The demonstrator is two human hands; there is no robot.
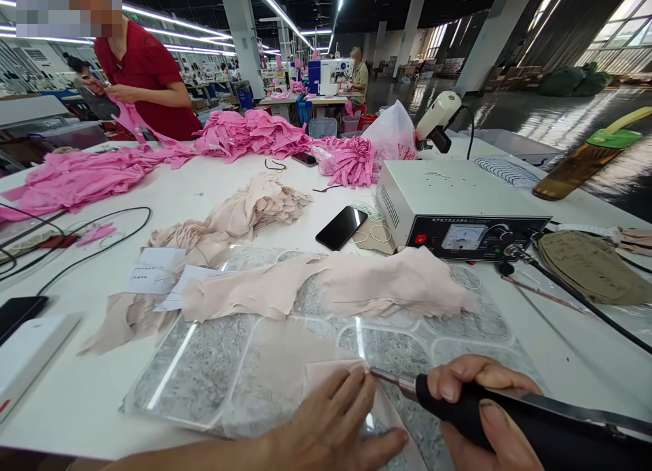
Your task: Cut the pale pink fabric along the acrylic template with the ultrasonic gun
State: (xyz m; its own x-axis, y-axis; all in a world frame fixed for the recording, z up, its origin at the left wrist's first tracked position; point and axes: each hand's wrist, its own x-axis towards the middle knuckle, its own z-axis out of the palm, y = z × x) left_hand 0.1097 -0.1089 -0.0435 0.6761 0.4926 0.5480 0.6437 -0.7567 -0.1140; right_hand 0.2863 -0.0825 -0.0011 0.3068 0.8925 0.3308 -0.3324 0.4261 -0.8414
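Note:
My left hand point(331, 416) lies on a thin beige fabric piece point(285, 352) with a folded-over edge, fingers stretched along it and thumb apart. In my right hand point(489, 396) is the black handle of a handheld ultrasonic welder point(585, 423). Its metal tip meets the folded edge right by my left fingertips; whether it presses in, I cannot tell. The fabric rests on a clear-covered, grey patterned mat point(204, 369). Just beyond it lie two beige fabric stacks, one on the left point(249, 287) and one on the right point(392, 281).
A welder control box point(463, 206) stands at the back right, its cable running rightward. Around it are a phone point(341, 228), a bottle point(585, 158) and a heat gun point(438, 114). Pink fabric point(249, 131) lines the far edge, where a person in red stands.

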